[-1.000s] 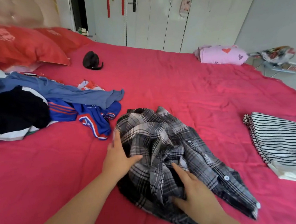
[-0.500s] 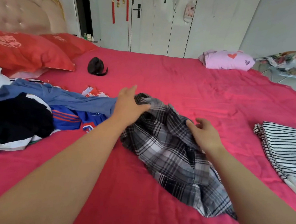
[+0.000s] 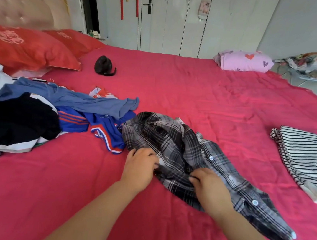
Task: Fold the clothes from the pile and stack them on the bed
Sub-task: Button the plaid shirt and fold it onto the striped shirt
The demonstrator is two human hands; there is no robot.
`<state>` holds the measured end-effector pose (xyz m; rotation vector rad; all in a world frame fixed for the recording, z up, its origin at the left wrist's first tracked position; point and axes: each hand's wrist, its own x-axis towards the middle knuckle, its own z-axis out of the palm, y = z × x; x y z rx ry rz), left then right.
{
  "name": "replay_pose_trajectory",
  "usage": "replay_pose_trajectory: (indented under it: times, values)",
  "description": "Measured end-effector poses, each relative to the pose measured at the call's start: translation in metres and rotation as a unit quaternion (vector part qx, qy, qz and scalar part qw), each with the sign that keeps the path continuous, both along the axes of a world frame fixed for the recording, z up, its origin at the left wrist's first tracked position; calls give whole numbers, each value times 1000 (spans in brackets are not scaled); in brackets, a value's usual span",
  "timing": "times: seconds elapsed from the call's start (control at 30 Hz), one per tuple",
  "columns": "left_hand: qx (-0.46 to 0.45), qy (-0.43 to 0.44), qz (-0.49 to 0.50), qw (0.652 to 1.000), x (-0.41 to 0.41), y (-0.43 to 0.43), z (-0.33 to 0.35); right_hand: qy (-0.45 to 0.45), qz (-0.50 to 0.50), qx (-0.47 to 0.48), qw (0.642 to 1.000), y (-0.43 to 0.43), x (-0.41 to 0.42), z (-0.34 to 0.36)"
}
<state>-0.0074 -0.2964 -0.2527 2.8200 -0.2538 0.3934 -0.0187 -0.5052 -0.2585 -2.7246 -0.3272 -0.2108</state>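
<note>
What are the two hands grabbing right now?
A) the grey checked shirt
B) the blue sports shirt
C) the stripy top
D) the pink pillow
A: the left hand and the right hand both have their fingers curled into the crumpled grey checked shirt on the bed, and touch no other clothes.

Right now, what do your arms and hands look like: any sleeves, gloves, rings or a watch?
The left hand and right hand are bare: no gloves, rings or watch show. The left arm and right arm are bare too, no sleeve in view.
</note>
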Motion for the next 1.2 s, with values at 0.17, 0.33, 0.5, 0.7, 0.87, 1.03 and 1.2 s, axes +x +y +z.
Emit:
replay_pose_trajectory:
  times: [0.17,0.33,0.5,0.7,0.87,1.03,1.2]
  values:
    - [-181,-125,38,975,-11,41,41,-37,105,94,989,51,-54,43]
    - [-192,-104,174,960,-36,97,47,53,227,79,969,88,-88,32]
    - [-152,-66,166,972,-60,98,31,0,42,51,998,42,-60,6]
    - [27,110,-32,993,-73,11,6,98,-43,-100,989,13,-36,-7]
    - [140,233,68,960,-55,20,-7,13,9,-6,1000,12,-27,-10]
    - [186,177,182,949,-40,80,8,-1,191,164,968,11,-63,25]
    - [74,50,85,992,-49,55,18,131,239,-74,959,3,-78,18]
